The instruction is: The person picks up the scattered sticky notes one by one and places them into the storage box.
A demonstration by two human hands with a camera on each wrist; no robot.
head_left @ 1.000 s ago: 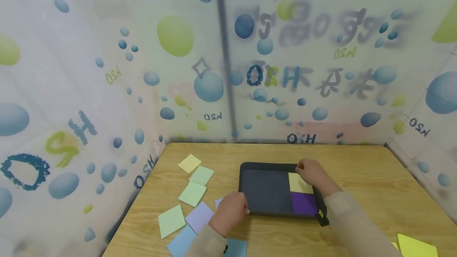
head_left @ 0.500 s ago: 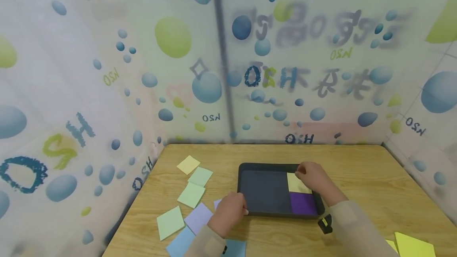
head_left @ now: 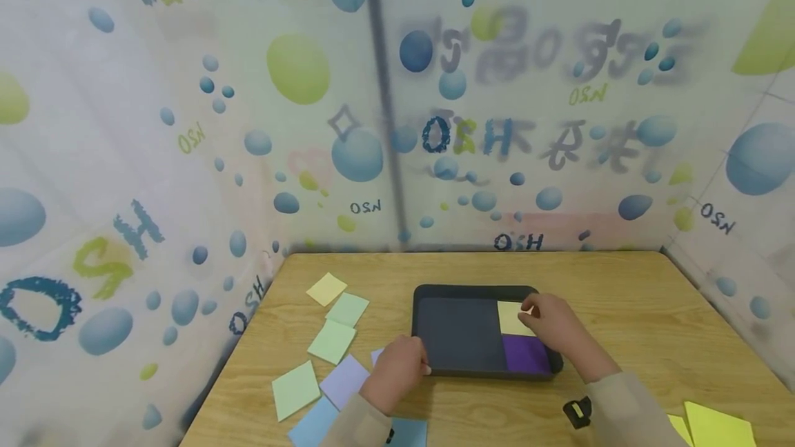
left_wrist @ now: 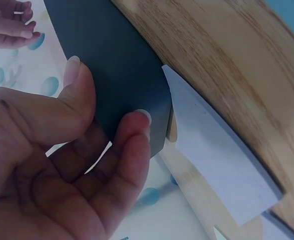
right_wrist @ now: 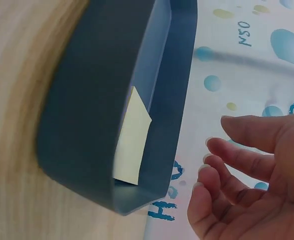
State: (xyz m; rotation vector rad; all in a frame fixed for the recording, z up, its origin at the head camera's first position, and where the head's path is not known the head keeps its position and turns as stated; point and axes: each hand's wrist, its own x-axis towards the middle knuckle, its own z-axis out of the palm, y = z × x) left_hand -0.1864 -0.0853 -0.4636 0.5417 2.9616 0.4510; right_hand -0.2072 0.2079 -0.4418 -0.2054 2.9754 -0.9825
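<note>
A dark shallow tray [head_left: 459,333] lies on the wooden table, with a pale yellow sticky note [head_left: 511,317] and a purple sticky note [head_left: 525,354] side by side along its right end. My left hand [head_left: 397,370] pinches the tray's near left corner. The left wrist view has thumb and fingertips on either side of the tray wall [left_wrist: 116,65]. Over the tray's right edge hovers my right hand [head_left: 555,326], overlapping the yellow note in the head view. Its fingers are loosely bent and hold nothing; the right wrist view has them apart from the tray [right_wrist: 81,110].
Left of the tray lie loose sticky notes: pale yellow [head_left: 326,289], several green ones [head_left: 296,390], lilac [head_left: 345,381] and blue [head_left: 410,432]. Bright yellow notes [head_left: 719,425] lie at the near right. A patterned curtain [head_left: 472,88] hangs behind the table [head_left: 621,295].
My right hand has moved from the tray's far right corner toward me and slightly right, its fingers loosening. The left hand keeps its grip on the corner; the notes in the tray stay put.
</note>
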